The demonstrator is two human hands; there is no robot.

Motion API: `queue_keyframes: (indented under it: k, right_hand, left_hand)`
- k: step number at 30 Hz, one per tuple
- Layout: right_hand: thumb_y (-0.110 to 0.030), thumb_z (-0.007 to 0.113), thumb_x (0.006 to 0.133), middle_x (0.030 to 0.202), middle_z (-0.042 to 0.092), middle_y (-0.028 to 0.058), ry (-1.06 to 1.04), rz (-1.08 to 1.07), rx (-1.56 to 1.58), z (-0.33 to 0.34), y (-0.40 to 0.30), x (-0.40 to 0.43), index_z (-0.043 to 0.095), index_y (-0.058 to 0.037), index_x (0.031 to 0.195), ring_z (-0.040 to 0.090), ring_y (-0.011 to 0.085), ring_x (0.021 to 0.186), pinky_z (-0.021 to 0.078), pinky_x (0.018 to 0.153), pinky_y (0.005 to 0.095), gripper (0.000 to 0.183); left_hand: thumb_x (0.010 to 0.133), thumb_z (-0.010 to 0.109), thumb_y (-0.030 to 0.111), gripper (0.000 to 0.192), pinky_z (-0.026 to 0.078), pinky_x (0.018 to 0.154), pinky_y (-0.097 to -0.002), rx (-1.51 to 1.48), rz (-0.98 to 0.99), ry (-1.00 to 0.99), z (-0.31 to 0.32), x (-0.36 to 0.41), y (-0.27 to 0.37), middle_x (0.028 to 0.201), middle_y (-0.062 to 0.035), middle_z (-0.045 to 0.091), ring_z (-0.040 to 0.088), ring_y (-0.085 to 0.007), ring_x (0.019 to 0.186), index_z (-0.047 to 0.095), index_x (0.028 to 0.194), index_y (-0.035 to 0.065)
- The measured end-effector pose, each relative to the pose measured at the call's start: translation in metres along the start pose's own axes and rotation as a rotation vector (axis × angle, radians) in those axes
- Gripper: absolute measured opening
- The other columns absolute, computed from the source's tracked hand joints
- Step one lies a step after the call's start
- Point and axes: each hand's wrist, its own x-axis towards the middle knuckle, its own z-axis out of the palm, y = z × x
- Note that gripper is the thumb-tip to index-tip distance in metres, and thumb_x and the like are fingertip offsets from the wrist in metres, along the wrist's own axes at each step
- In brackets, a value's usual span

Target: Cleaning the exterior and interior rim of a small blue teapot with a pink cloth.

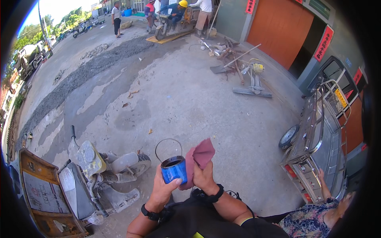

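My left hand (165, 186) is wrapped around a small blue pot (171, 174) with a dark rim and a thin wire handle standing up in a loop. The pot is upright, and its inside looks dark. In my right hand (204, 178) is a crumpled dusty-red cloth (205, 153), pressed against the pot's right side. Part of the cloth hangs below my right fingers, which it partly hides.
A dirty three-wheeled cart (44, 190) stands at left, a metal-railed cargo tricycle (312, 134) at right beside a person (312, 220). Ahead lie a shovel (218, 69), a screed machine (255, 83) and a wet concrete strip (74, 80). Several people are farther off.
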Motion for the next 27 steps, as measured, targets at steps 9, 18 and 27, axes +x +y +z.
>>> queue_keyframes:
  k: [9,18,27]
  right_hand:
    - [-0.017,0.057,0.096,0.093,0.065,0.0042,-0.071,-0.029,-0.050,-0.002,0.003,-0.002,0.061,-0.0005,0.103,0.061,0.0117,0.086,0.0492,0.073,0.0299,0.019]
    - [-0.014,0.060,0.093,0.078,0.068,0.0085,0.003,-0.023,-0.028,0.001,0.009,0.000,0.066,0.0005,0.094,0.064,0.0140,0.073,0.0489,0.063,0.0330,0.015]
    - [-0.015,0.060,0.093,0.076,0.067,0.0083,-0.014,-0.031,-0.056,0.001,0.008,0.001,0.066,0.0000,0.093,0.063,0.0142,0.070,0.0481,0.061,0.0327,0.016]
  left_hand:
    - [0.072,0.087,0.014,0.075,0.049,0.092,-0.0322,0.029,-0.017,0.022,0.003,0.000,0.004,0.119,-0.0094,0.058,0.058,-0.0165,0.106,0.044,0.132,0.0012]
    - [0.073,0.085,0.015,0.073,0.050,0.092,-0.0319,0.033,-0.016,0.034,0.006,-0.001,0.007,0.118,-0.0098,0.058,0.059,-0.0162,0.105,0.044,0.131,0.0006]
    - [0.074,0.085,0.015,0.072,0.050,0.092,-0.0320,0.024,-0.021,0.045,0.006,0.000,0.005,0.118,-0.0099,0.058,0.059,-0.0164,0.105,0.044,0.131,0.0008]
